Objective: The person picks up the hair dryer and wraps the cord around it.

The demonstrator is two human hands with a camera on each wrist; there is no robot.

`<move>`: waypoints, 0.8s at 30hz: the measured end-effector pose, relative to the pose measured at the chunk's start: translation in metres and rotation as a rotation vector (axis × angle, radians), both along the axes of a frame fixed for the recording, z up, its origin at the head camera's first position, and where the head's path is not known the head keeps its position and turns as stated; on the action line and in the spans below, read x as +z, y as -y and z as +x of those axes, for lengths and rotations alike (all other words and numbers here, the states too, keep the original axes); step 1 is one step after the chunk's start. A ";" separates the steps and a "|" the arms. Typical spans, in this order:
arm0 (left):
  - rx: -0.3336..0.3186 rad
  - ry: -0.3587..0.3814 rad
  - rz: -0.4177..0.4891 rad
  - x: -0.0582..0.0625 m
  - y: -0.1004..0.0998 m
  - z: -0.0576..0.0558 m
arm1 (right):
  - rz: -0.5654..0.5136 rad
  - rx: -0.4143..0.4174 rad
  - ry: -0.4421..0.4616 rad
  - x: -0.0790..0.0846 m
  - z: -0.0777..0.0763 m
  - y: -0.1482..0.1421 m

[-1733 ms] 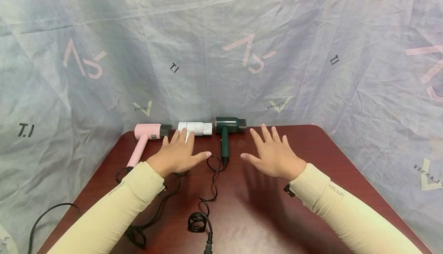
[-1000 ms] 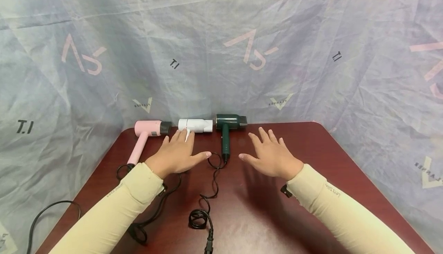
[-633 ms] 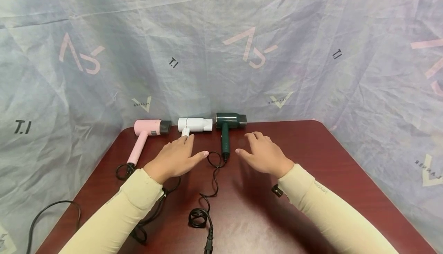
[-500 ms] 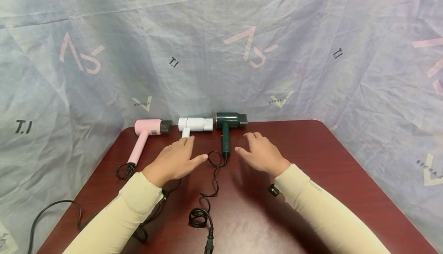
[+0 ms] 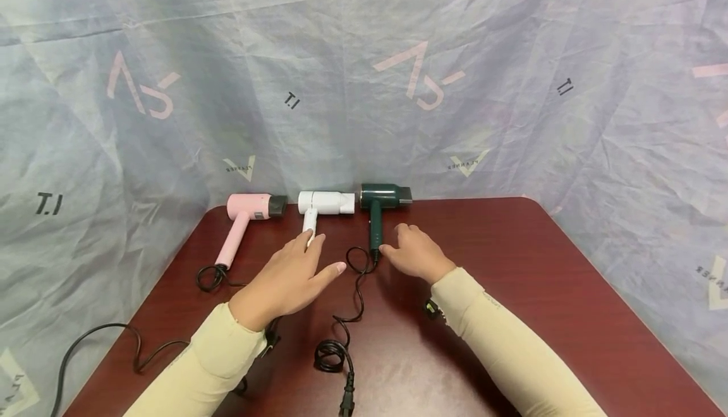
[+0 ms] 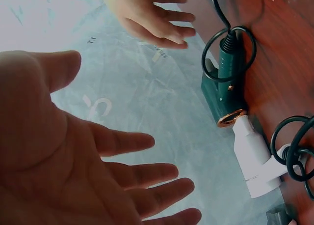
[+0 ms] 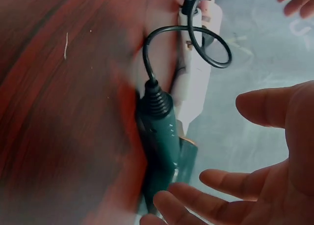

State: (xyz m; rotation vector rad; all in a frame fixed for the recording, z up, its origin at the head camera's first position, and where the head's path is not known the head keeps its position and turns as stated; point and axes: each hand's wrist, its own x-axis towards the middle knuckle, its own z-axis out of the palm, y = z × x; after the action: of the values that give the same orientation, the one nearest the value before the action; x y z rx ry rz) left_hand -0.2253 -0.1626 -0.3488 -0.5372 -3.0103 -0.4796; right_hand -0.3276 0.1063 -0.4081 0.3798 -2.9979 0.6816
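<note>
Three hair dryers lie in a row along the back of the table. The pink hair dryer (image 5: 249, 206) is at the left, the white hair dryer (image 5: 327, 202) in the middle, the dark green hair dryer (image 5: 381, 196) at the right. My right hand (image 5: 418, 253) is just right of the green dryer's handle, fingers relaxed and holding nothing; the right wrist view has the handle (image 7: 159, 124) in front of the fingers. Palm down, my left hand (image 5: 284, 278) hovers with spread fingers near the white dryer's handle, partly hiding it. Its palm shows in the left wrist view.
Below the green dryer runs its black cord (image 5: 359, 303), ending in a coil and a plug (image 5: 347, 395). Another cord (image 5: 139, 347) hangs over the table's left edge. A grey printed cloth (image 5: 341, 88) encloses the back and sides of the dark red table (image 5: 512, 265).
My right hand has moved left and lower, coming close to the green dryer's handle, its fingers bending slightly. The left hand has drawn back a little toward me. The dryers have stayed put.
</note>
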 end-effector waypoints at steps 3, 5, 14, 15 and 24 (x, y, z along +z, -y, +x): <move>-0.013 0.028 0.014 -0.002 0.003 0.009 | -0.003 -0.010 0.047 -0.006 -0.009 0.005; -0.024 0.043 0.023 -0.002 0.004 0.014 | -0.012 -0.008 0.067 -0.008 -0.016 0.009; -0.029 0.055 0.065 -0.007 0.012 0.029 | -0.082 0.018 0.147 -0.011 -0.038 0.028; -0.025 0.064 0.069 -0.008 0.014 0.030 | -0.080 0.015 0.151 -0.013 -0.040 0.029; 0.010 0.104 0.109 -0.017 0.025 0.035 | -0.086 -0.005 0.158 -0.031 -0.064 0.038</move>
State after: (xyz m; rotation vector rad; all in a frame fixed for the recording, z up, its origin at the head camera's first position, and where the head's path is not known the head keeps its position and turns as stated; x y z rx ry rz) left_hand -0.1904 -0.1877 -0.3656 -0.5048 -3.0591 -0.6872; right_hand -0.3917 0.0687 -0.4390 0.3289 -3.1005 0.8764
